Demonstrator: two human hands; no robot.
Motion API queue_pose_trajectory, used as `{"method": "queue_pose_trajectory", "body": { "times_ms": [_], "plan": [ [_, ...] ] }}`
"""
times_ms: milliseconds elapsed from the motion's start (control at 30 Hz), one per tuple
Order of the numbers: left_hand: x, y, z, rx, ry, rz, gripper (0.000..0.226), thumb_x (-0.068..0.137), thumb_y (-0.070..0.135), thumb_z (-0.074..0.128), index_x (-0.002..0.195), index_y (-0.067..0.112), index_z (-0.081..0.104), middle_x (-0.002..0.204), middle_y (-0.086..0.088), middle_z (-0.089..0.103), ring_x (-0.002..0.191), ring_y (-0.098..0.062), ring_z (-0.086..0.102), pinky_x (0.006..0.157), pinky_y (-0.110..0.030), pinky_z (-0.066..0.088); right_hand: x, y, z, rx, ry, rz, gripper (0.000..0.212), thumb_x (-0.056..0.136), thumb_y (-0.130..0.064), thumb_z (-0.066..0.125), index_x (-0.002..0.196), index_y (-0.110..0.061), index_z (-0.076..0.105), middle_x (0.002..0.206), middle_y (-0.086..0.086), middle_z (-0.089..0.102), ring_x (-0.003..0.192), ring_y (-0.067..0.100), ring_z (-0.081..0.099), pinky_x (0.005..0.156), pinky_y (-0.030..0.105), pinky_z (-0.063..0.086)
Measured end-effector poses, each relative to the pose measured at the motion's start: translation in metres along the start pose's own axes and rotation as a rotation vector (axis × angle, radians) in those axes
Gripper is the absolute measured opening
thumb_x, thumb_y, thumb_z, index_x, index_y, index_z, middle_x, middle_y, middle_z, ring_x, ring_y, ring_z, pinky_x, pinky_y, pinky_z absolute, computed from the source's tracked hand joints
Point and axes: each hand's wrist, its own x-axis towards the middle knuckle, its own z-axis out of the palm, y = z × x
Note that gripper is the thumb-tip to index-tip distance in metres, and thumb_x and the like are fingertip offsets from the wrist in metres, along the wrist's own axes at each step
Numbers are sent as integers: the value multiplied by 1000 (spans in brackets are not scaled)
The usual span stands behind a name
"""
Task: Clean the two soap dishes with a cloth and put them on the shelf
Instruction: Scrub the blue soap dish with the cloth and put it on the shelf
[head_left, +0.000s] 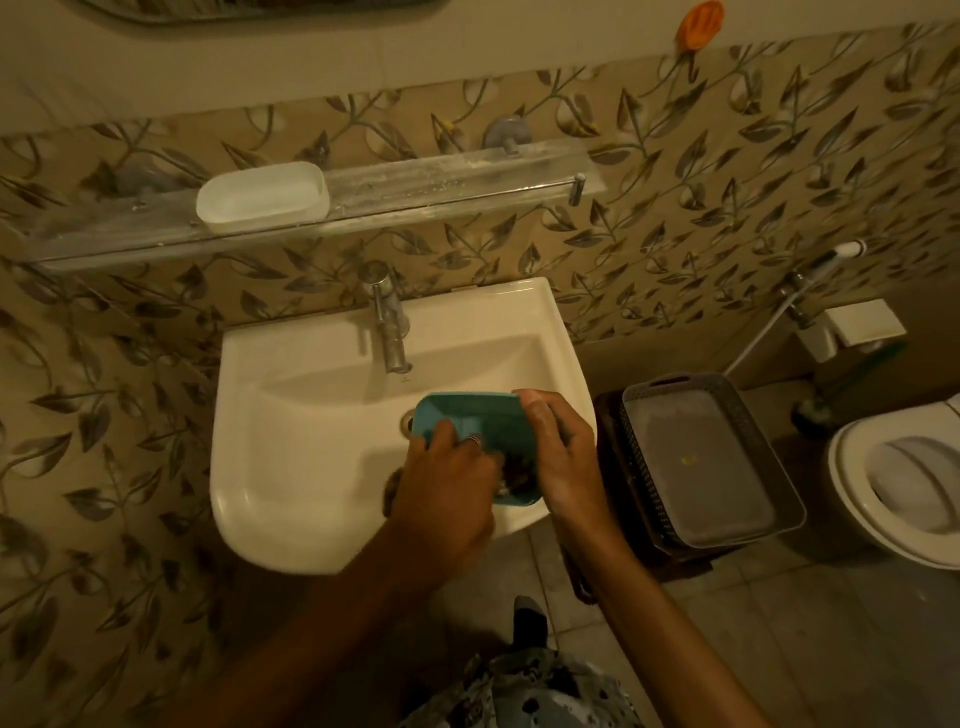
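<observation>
A teal soap dish (467, 421) is held over the white sink (291, 467), tilted toward me. My right hand (558, 457) grips its right edge. My left hand (447, 488) presses a dark cloth (514, 470) into the dish; most of the cloth is hidden under my fingers. A white soap dish (262, 197) stands upright on the left part of the glass shelf (441, 182) above the sink.
A chrome tap (387, 322) juts over the basin. Stacked grey baskets (696, 462) stand on the floor right of the sink, a toilet (904, 483) beyond them. An orange object (698, 26) hangs on the wall above.
</observation>
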Motion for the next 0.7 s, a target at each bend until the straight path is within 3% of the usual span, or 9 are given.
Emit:
{"method": "queue_pose_trajectory", "body": {
  "times_ms": [100, 200, 267, 400, 467, 533, 600, 633, 700],
  "plan": [
    [5, 19, -3, -382, 57, -66, 20, 90, 19, 48, 104, 13, 61, 104, -8, 66, 102, -25, 55, 90, -38, 47, -13, 6, 13, -9, 53, -84, 28, 94, -34, 48, 98, -11, 63, 89, -3, 65, 86, 6, 62, 74, 17, 49],
    [13, 14, -9, -1199, -56, -301, 17, 94, 24, 46, 101, 22, 60, 94, -5, 68, 87, -19, 67, 71, -30, 58, -16, 5, 12, -88, 90, -256, 36, 91, -42, 45, 108, -13, 57, 98, -9, 62, 94, 6, 61, 78, 16, 49],
    [18, 7, -13, -1572, -118, -435, 15, 94, 29, 48, 100, 25, 62, 96, -4, 69, 87, -18, 69, 68, -29, 59, -14, 4, 11, -91, 133, -333, 41, 91, -43, 43, 114, -11, 54, 104, -6, 60, 99, 11, 60, 79, 18, 50],
    [21, -6, -23, -2197, -265, -628, 20, 91, 22, 53, 98, 7, 64, 83, -11, 73, 75, -21, 70, 61, -29, 60, -14, 5, 19, -127, 181, -424, 59, 92, -56, 39, 120, -6, 53, 109, 6, 58, 101, 16, 58, 81, 23, 49],
    [19, -16, -28, -2432, -217, -722, 19, 90, 19, 52, 96, 3, 62, 77, -18, 73, 75, -26, 69, 55, -30, 60, -12, 7, 19, -126, 181, -460, 60, 93, -57, 37, 122, -7, 52, 110, 5, 56, 100, 12, 56, 81, 20, 48],
    [15, -32, -34, -2539, -67, -748, 25, 90, 21, 49, 102, 3, 62, 89, -23, 68, 87, -30, 62, 60, -31, 59, -12, 15, 16, -135, 151, -489, 55, 93, -56, 39, 125, -11, 49, 110, 3, 53, 100, 12, 54, 78, 20, 47],
    [9, -44, -44, -2547, -11, -646, 36, 86, 31, 54, 103, 2, 68, 98, -20, 68, 89, -30, 65, 67, -33, 58, -20, 27, 16, -154, 71, -492, 51, 93, -51, 45, 129, -15, 44, 115, 2, 50, 104, 11, 53, 73, 18, 48],
    [5, -42, -49, -2468, -14, -584, 39, 79, 35, 60, 101, 4, 71, 98, -17, 70, 85, -28, 68, 66, -32, 58, -26, 33, 18, -154, 27, -487, 51, 91, -46, 51, 132, -17, 42, 120, 0, 48, 108, 9, 52, 71, 15, 48],
    [-1, -26, -49, -2051, 15, -526, 49, 62, 34, 75, 107, 17, 65, 98, -4, 69, 84, -20, 67, 63, -30, 56, -33, 41, 22, -137, -50, -492, 56, 86, -38, 63, 134, -20, 38, 131, -6, 44, 115, 5, 50, 73, 11, 48]
  ]
}}
